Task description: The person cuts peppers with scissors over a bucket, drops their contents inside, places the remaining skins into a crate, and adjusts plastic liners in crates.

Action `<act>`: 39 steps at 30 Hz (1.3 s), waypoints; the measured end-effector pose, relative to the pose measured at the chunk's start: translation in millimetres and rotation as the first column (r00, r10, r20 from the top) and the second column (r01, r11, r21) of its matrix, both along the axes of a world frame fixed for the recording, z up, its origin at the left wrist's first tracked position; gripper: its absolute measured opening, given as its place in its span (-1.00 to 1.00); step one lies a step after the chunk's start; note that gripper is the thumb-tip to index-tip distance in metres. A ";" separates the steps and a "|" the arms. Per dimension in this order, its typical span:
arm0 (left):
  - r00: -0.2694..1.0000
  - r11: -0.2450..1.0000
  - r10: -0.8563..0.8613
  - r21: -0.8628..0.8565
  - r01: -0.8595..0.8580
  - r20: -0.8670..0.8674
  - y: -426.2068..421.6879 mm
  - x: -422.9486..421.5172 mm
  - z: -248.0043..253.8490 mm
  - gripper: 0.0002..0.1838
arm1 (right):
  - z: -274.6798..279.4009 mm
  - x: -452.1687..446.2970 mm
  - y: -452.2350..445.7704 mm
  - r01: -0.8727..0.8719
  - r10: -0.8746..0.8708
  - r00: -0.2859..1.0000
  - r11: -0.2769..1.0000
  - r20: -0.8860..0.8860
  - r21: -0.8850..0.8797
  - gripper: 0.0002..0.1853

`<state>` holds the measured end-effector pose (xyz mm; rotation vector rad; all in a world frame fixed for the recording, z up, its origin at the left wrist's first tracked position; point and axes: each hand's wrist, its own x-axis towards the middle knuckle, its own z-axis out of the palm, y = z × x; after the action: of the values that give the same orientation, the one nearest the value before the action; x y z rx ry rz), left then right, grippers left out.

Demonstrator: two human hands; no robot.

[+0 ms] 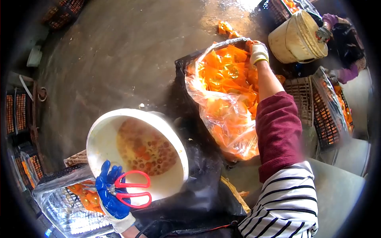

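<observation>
My left hand [114, 196], in a white glove with a blue coating, holds red-handled scissors [133, 188] with the handle loops pointing right. It is beside a white bucket [104, 131] that contains brownish liquid with round reddish-brown pieces in it. My right arm reaches forward, and my right hand [258, 52], in a white glove with stained fingers, grips the top edge of the plastic liner [220, 44] at the far end of a dark crate [180, 68]. Bright orange, film-like pieces [230, 71] fill the lined crate. Clear plastic is bunched over its near side.
At upper right a co-worker's gloved hand [323, 35] is at a cream bucket [291, 37]. Crates [327, 115] stand along the right. A lined crate [59, 202] with orange items sits lower left; more crates [16, 113] line the left. Wet floor [107, 55] stretches ahead.
</observation>
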<state>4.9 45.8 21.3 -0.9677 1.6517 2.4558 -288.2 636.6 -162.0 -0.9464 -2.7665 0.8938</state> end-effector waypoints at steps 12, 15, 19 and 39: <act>0.998 0.999 -0.047 -0.012 0.047 -0.034 -8.1 3.8 -8.4 -0.46 | -8.4 -45.5 27.4 -0.148 0.027 0.965 0.878 0.262 0.455 -0.75; 0.999 0.994 -0.041 -0.097 0.041 0.011 2.4 0.4 0.1 -0.46 | -0.6 -50.4 18.2 -0.289 0.118 0.915 0.859 0.386 0.422 -0.80; 0.997 0.991 -0.051 -0.123 0.058 0.060 12.3 -6.9 8.8 -0.47 | -58.0 -61.7 57.9 -0.199 0.163 0.977 0.929 0.135 0.312 -0.78; 0.999 0.995 -0.040 -0.087 0.041 0.013 3.9 -1.5 -1.3 -0.45 | 106.4 167.7 -143.0 -0.622 0.675 0.735 0.638 -0.059 -0.455 -0.69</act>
<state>3.4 49.8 20.1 -0.9462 1.7708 2.3666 -120.5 493.6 -55.5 0.0668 -3.0989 1.6784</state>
